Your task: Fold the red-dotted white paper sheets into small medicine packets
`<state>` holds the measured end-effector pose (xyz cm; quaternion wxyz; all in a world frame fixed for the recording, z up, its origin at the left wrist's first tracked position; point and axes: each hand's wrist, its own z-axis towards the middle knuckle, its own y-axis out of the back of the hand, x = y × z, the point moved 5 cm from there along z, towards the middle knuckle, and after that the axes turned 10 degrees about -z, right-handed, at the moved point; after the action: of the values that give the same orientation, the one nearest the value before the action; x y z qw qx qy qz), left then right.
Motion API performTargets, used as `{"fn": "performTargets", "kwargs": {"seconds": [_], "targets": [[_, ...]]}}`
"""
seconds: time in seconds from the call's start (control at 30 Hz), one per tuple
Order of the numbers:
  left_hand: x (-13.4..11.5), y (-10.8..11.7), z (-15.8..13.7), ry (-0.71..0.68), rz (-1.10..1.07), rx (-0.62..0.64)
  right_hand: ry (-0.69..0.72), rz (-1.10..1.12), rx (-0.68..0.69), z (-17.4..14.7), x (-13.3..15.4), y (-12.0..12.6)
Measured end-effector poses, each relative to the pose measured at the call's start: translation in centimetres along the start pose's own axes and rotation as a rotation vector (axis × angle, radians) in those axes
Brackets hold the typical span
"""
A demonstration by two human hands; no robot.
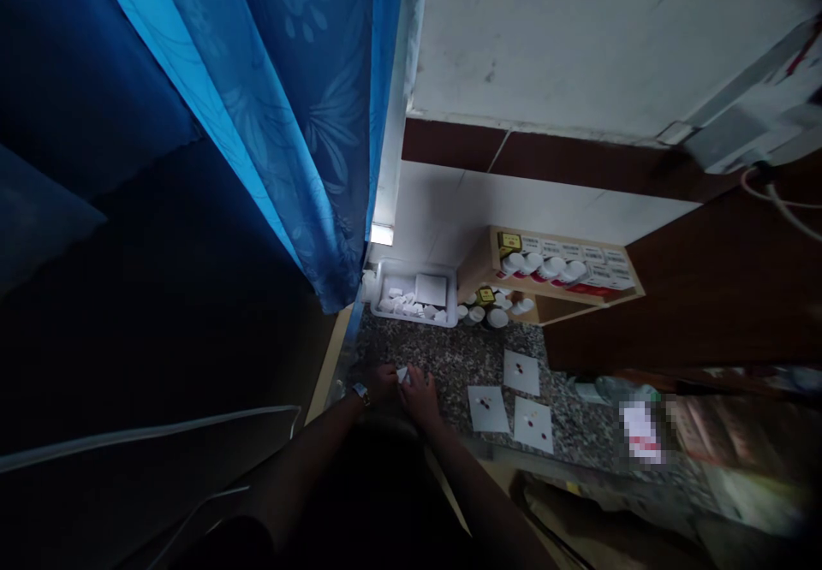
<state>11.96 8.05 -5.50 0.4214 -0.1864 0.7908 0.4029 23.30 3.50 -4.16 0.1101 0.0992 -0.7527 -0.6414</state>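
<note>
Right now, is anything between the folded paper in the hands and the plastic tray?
Nothing visible stands there: only speckled countertop shows between the folded paper, held between left hand and right hand, and the plastic tray.

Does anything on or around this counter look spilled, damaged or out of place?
Mainly the pale wall: it has dark marks that look like scuffs or wear. The small pill-like pieces lie in groups on separate paper squares, so they seem set out rather than spilled.
</note>
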Motion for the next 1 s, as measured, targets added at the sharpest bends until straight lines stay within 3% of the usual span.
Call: {"fn": "performTargets", "kwargs": {"seconds": [0.2, 0.4, 0.6, 0.8, 1.0], "targets": [[-0.5, -0.7, -0.9, -0.181, 0.281, 0.103, -0.038, -0.004, 0.021, -0.6, 0.3, -0.2], [0.3, -1.9, -2.3, -0.330, 0.429, 0.043, -0.057, 0.030, 0.014, -1.3, 0.2, -0.9], [0.9, -2.8, -2.9, -0.328, 0.509, -0.015, -0.071, 0.036, -0.008, -1.5, -0.3, -1.4], [0.4, -2.7, -3.3, -0.358, 0.593, 0.015, -0.083, 0.019, -0.063, -2.4, -1.3, -2.0], [0.6, -3.3, -3.7, -0.414, 0.670, 0.035, -0.064, -0.055, -0.015, -2.8, -0.7, -3.1]]}}
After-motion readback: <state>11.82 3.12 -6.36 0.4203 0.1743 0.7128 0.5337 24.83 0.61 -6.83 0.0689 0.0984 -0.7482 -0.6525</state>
